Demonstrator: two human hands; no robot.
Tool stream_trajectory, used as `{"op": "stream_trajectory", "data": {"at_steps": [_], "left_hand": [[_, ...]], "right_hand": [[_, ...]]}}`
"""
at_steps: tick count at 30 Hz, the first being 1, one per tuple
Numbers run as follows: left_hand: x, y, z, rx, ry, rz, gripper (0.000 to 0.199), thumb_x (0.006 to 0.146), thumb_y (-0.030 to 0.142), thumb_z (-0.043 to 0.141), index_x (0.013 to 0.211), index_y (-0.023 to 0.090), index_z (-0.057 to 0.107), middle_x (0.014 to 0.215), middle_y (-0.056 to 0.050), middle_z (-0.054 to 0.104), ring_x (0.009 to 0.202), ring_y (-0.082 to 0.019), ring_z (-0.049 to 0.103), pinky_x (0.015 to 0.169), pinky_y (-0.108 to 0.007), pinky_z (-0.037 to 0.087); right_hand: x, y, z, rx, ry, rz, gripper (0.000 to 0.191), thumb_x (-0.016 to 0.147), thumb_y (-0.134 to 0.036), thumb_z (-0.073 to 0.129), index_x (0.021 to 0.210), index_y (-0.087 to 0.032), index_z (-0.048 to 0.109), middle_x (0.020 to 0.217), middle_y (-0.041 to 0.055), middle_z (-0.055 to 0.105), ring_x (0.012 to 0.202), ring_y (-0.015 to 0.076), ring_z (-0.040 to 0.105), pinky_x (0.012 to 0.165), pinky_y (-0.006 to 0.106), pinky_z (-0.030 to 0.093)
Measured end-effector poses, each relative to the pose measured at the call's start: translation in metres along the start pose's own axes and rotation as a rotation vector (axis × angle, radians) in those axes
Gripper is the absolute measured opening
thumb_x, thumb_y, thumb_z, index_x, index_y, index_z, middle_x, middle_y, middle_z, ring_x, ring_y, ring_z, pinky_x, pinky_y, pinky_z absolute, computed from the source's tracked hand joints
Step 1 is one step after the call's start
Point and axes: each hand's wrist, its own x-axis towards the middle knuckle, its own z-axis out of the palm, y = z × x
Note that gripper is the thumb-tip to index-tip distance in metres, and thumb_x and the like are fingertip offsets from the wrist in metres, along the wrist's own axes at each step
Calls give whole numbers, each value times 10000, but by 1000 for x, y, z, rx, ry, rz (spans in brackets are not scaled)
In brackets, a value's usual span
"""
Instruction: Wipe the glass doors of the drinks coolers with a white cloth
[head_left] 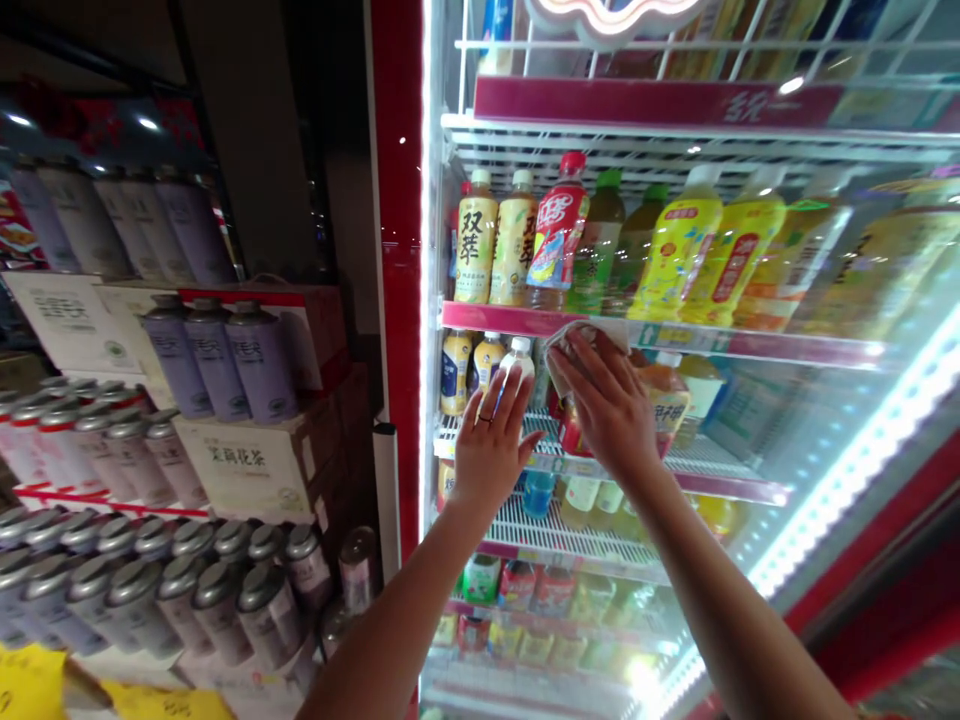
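My right hand (611, 400) presses a crumpled light grey cloth (556, 358) against the front of a lit drinks fridge, level with a pink shelf strip (495, 318). Its fingers lie over the cloth and hide part of it. To the left, my left hand (491, 440) is held up with its fingers stretched out and a ring on one of them; nothing is in it. It appears to rest on the glass, in front of a white-capped bottle (517, 360). Behind the hands stand bottled drinks, among them a red-capped bottle (559, 230) just above the cloth.
A red frame post (397, 250) borders the fridge on the left. Beside it, silver-topped canisters (259, 600) and boxes (240, 465) are stacked in tiers. A bright light strip (847, 480) runs down the right side, and a glowing wavy sign (615, 15) is at the top.
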Motion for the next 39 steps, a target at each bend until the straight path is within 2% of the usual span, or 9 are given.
{"op": "stream_trajectory", "data": {"at_steps": [4, 9, 14, 19, 22, 26, 32, 36, 39], "left_hand": [[0, 2, -2, 3, 6, -5, 935, 1112, 541, 446, 1725, 170, -156, 1818, -107, 255, 1688, -260, 268, 1355, -444, 342], [1, 10, -9, -26, -19, -40, 951, 1109, 488, 475, 1719, 161, -177, 1828, -108, 222, 1704, -272, 210, 1374, -474, 320], [2, 16, -11, -31, -28, -63, 982, 1097, 474, 506, 1717, 135, -176, 1827, -127, 217, 1712, -280, 170, 1378, -509, 317], [2, 17, -9, -10, -22, -58, 1016, 1087, 510, 528, 1719, 123, -167, 1825, -137, 207, 1715, -281, 140, 1388, -514, 292], [2, 17, -8, -20, -18, -58, 1020, 1086, 513, 529, 1717, 125, -172, 1823, -139, 199, 1717, -286, 113, 1393, -526, 269], [2, 19, -7, -20, -8, -60, 1014, 1090, 513, 519, 1715, 115, -174, 1815, -152, 213, 1714, -298, 132, 1390, -548, 271], [1, 18, -9, -14, -24, -69, 991, 1096, 524, 509, 1723, 130, -151, 1818, -152, 207, 1707, -312, 177, 1393, -540, 262], [0, 17, -9, -12, -29, -71, 1005, 1092, 543, 509, 1720, 139, -165, 1824, -148, 194, 1706, -314, 180, 1391, -536, 266], [0, 16, -10, -4, -36, -64, 1019, 1090, 536, 518, 1716, 141, -182, 1825, -149, 197, 1706, -323, 184, 1381, -547, 292]], "right_hand": [[-14, 13, -7, -70, 22, -4, 887, 1016, -32, 562, 1721, -456, 233, 1669, 27, 540, 1516, 344, 560, 1188, 609, 557], [7, 6, 5, -86, 155, 85, 846, 1031, -63, 539, 1721, -446, 233, 1697, 32, 505, 1553, 389, 502, 1209, 667, 519], [3, -7, 11, -50, 83, 49, 880, 1039, -63, 545, 1732, -440, 155, 1682, 35, 521, 1553, 356, 512, 1231, 627, 510], [-28, 6, -4, -66, 19, -20, 896, 1027, -57, 597, 1731, -437, 193, 1652, 44, 556, 1493, 337, 588, 1172, 571, 577], [-30, 21, -9, -101, 82, 60, 860, 1019, -55, 596, 1720, -427, 268, 1692, 46, 504, 1540, 383, 522, 1184, 628, 554], [-10, 25, -5, -104, 197, 136, 825, 1030, -64, 549, 1721, -423, 278, 1729, 33, 453, 1588, 412, 437, 1229, 692, 491], [-7, 7, 0, -74, 60, 80, 862, 1030, -48, 527, 1736, -421, 202, 1694, 32, 504, 1582, 366, 467, 1237, 643, 505], [-34, 15, -9, -63, 6, 3, 896, 1030, -53, 576, 1735, -442, 182, 1661, 34, 545, 1522, 340, 555, 1197, 592, 555], [-39, 26, -13, -69, 42, 37, 889, 1027, -64, 589, 1723, -470, 214, 1675, 19, 529, 1522, 365, 549, 1190, 625, 551]]}}
